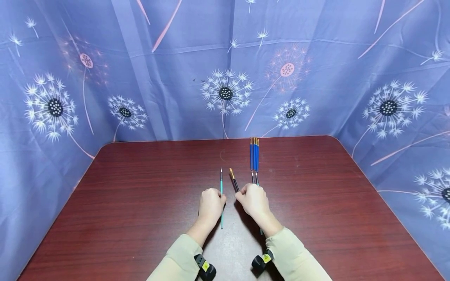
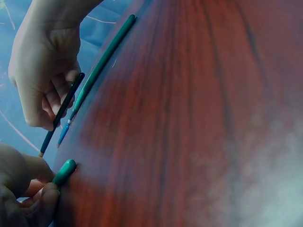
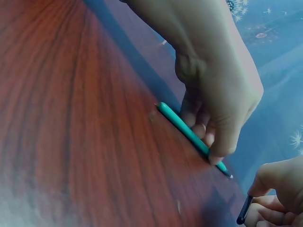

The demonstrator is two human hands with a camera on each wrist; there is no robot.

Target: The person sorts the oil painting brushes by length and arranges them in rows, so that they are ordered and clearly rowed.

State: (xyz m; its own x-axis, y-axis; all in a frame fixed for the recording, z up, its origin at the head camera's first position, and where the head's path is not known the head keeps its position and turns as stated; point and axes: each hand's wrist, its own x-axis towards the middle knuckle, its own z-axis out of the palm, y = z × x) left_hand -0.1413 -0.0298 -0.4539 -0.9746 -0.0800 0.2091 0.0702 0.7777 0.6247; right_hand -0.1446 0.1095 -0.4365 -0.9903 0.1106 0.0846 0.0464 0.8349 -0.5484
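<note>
My left hand (image 1: 210,201) pinches a slim paintbrush with a teal handle (image 1: 222,221), its tip pointing toward the far edge. To its right, my right hand (image 1: 254,200) pinches a dark-handled paintbrush (image 1: 234,181) with a gold-coloured ferrule, tilted to the left. In the left wrist view this dark handle (image 2: 65,105) crosses my right hand (image 2: 45,66). A teal-handled paintbrush (image 2: 105,61) lies on the table beside that hand. Two dark ferrules (image 1: 254,178) show past my right hand in the head view; the hand hides the middle of those brushes.
Several blue-handled paintbrushes (image 1: 254,156) lie side by side near the far edge of the reddish-brown wooden table (image 1: 140,187). A blue curtain with dandelion prints (image 1: 175,78) hangs around the table's back and sides.
</note>
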